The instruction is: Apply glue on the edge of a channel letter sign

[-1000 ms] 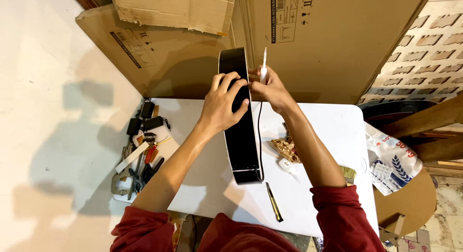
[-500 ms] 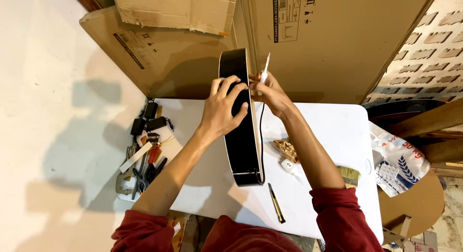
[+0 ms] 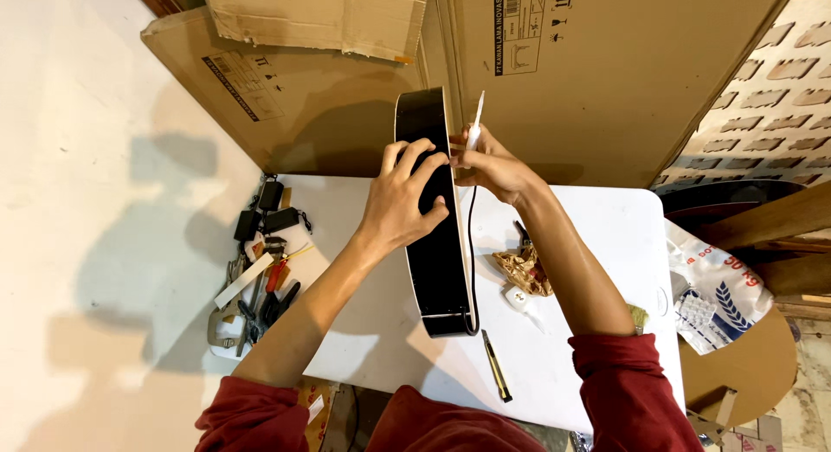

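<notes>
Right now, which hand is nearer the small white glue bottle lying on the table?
Right. The right hand holds a thin white tool at the black guitar body's edge, above the glue bottle. The left hand presses the body's far side.

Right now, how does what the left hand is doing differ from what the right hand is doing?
The left hand lies spread flat on the side of the black guitar body, while the right hand pinches a thin white tool at the body's edge. The left hand holds no tool; the right does. Both meet at the upper part of the body standing on the white table.
</notes>
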